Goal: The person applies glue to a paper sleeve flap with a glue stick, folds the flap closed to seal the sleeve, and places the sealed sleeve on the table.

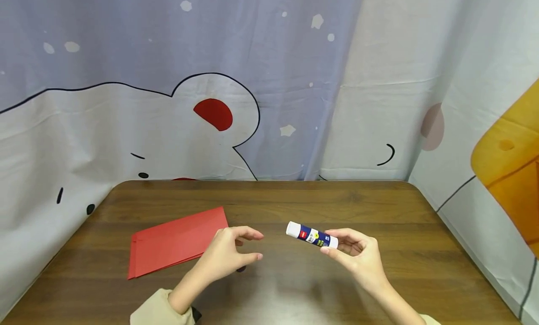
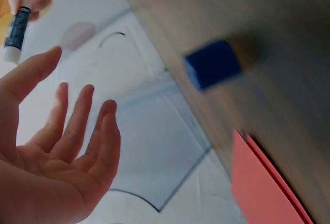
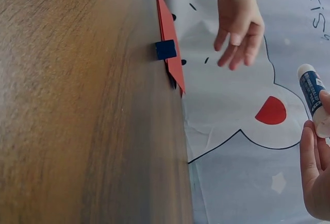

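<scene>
A glue stick with a blue label and white ends is pinched by its right end between the thumb and fingers of my right hand, held above the table. In the right wrist view the glue stick tilts with its white cap upward. To its left, my left hand hovers with thumb and fingers spread apart, holding nothing. Red paper sheets or envelopes lie stacked on the table, partly behind that hand. A small dark blue block stands near the red stack; my left hand mostly hides it in the head view.
The brown wooden table has rounded far corners. A patterned curtain hangs behind its far edge and along the sides.
</scene>
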